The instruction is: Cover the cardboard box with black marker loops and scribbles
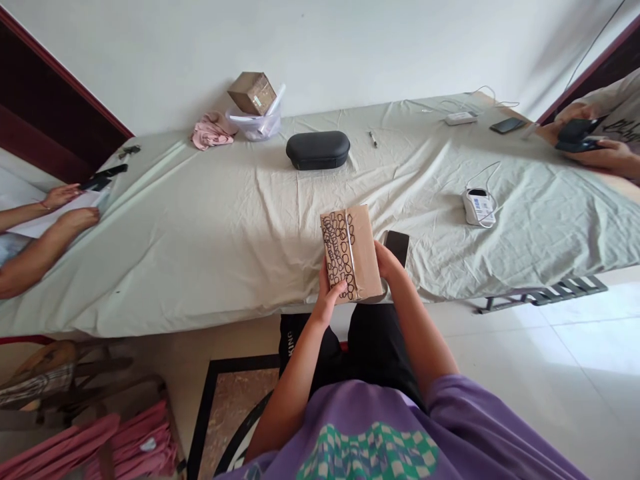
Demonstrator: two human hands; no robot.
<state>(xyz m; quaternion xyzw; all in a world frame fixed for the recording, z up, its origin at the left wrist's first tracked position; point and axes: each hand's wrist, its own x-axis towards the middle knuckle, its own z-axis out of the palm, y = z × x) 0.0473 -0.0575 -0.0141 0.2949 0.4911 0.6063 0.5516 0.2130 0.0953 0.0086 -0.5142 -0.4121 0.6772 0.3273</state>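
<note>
A brown paper-wrapped package [356, 245], patterned with black loops on its left half and crossed by a light band, is held over the near edge of the sheet-covered table [210, 227]. My left hand [330, 293] grips its near left corner, thumb on top. My right hand [389, 261] is closed on its right side. A black phone [399, 244] lies on the sheet just right of the package.
On the table: a black oval case [317, 149], a pen [373, 139], a white device with a cable [479, 206], a small cardboard box [253, 92] on a plastic bag, a pink cloth [213, 130]. Other persons' hands appear at the left [65, 207] and at the right [607, 155].
</note>
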